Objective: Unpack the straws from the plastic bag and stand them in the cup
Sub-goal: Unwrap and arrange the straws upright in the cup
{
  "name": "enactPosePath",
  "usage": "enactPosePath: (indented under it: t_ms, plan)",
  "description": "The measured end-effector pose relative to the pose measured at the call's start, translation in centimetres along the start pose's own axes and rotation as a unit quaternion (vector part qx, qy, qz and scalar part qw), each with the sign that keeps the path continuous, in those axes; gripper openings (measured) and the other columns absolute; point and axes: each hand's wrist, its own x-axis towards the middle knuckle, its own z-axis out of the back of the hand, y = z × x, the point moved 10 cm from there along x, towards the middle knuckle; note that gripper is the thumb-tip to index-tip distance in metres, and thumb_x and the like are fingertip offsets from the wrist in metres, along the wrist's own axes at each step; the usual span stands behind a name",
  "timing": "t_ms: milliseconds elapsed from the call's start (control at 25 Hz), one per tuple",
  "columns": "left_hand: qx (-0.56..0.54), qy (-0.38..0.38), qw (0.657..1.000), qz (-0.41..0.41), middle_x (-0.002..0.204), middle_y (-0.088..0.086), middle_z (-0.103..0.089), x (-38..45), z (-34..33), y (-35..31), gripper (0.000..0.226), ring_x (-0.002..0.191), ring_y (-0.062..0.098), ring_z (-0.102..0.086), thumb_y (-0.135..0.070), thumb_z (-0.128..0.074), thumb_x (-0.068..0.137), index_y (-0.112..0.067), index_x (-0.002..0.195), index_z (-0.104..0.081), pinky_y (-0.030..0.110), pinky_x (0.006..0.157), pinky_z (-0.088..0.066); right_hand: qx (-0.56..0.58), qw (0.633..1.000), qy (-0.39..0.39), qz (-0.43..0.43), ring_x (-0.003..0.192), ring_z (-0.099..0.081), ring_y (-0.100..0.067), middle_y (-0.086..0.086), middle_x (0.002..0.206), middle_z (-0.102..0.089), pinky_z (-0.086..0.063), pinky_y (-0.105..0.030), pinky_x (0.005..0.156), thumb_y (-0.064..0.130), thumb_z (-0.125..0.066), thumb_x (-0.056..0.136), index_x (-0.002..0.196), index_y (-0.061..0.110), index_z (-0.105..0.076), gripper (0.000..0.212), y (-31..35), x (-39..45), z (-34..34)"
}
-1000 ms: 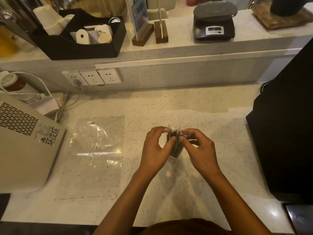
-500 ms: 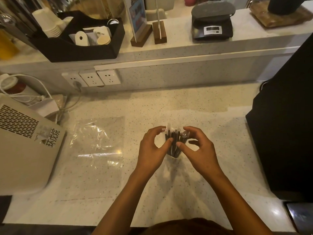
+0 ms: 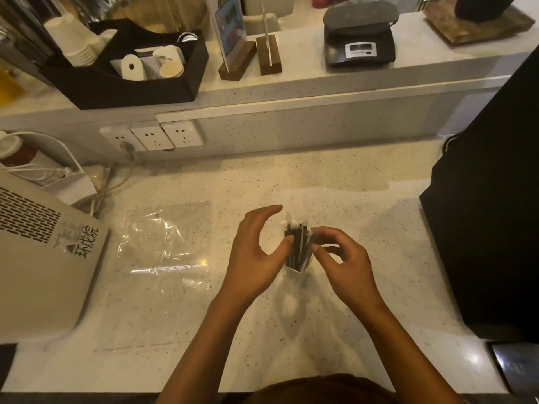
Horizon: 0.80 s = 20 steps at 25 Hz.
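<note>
Head-worn view, down over counter (image 3: 291,182)

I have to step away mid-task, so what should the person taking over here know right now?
Left hand: open, thumb tip at the side of the straws, fingers arched above, no grip.
Right hand: fingertips at the bundle's right side; a firm grip cannot be confirmed.
Straws: dark, wrapped, standing in the small cup at mid-counter, leaning slightly.
Plastic bag: looks empty, lying flat to the left of the cup.
Done: straws appear to be out of the bag and in the cup.
Left: probably just even the bundle, then let go.
</note>
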Motion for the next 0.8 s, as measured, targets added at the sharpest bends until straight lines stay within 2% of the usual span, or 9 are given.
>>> enactPosePath:
  t_ms: [160,240,320,440,640,800]
  plan:
    - [0.061,0.052,0.996,-0.036,0.147,-0.017,-0.041,0.2,-1.5,-0.6,0.054,0.138,0.005,-0.037,-0.050,-0.069,0.086,-0.055,0.135,-0.047,0.021,0.108,-0.032,0.022,0.999,-0.013,-0.024,0.097,-0.066,0.003,0.027,0.098,-0.070,-0.053,-0.008,0.075,0.036,-0.077,0.088,0.095,0.041,-0.069,0.012,-0.2,0.2,-0.4]
    - [0.097,0.059,0.991,-0.068,0.151,-0.013,-0.039,0.7,-1.7,-1.4,0.047,0.141,0.010,-0.033,-0.049,-0.068,0.088,-0.053,0.132,-0.053,0.026,0.108,-0.032,0.029,0.999,-0.012,-0.022,0.095,-0.067,0.002,0.025,0.096,-0.071,-0.053,-0.007,0.075,0.039,-0.077,0.087,0.095,0.038,-0.070,0.011,0.0,0.2,-0.5]
    - [0.135,0.048,0.984,-0.102,0.152,-0.008,-0.042,1.1,-1.7,-1.9,0.030,0.142,0.016,-0.032,-0.044,-0.065,0.090,-0.045,0.120,-0.066,0.037,0.109,-0.034,0.027,0.999,-0.014,-0.025,0.095,-0.067,0.003,0.026,0.096,-0.071,-0.052,-0.005,0.074,0.041,-0.077,0.086,0.095,0.039,-0.071,0.011,0.3,0.2,-0.4]
    - [0.169,0.025,0.979,-0.113,0.150,-0.003,-0.049,1.6,-1.5,-2.0,0.017,0.142,0.020,-0.034,-0.034,-0.068,0.091,-0.039,0.106,-0.073,0.042,0.107,-0.035,0.015,1.000,-0.013,-0.015,0.097,-0.065,0.008,0.031,0.098,-0.070,-0.049,-0.001,0.071,0.029,-0.075,0.091,0.097,0.043,-0.071,0.016,0.9,0.2,-0.2]
    - [0.182,0.024,0.978,-0.099,0.150,-0.003,-0.049,1.6,-2.0,-1.7,0.026,0.141,0.020,-0.034,-0.037,-0.075,0.086,-0.040,0.111,-0.070,0.039,0.106,-0.031,0.024,0.999,-0.026,0.003,0.103,-0.065,0.009,0.032,0.104,-0.070,-0.048,-0.002,0.077,0.024,-0.067,0.098,0.107,0.045,-0.069,0.023,2.3,0.5,0.8]
    - [0.192,0.039,0.977,-0.080,0.149,-0.003,-0.050,1.3,-2.4,-1.6,0.033,0.141,0.023,-0.035,-0.052,-0.069,0.082,-0.038,0.112,-0.070,0.049,0.111,-0.034,0.034,0.997,-0.069,0.030,0.105,-0.063,0.012,0.026,0.106,-0.071,-0.047,0.000,0.074,0.026,-0.064,0.099,0.114,0.051,-0.060,0.030,6.2,1.5,2.7]
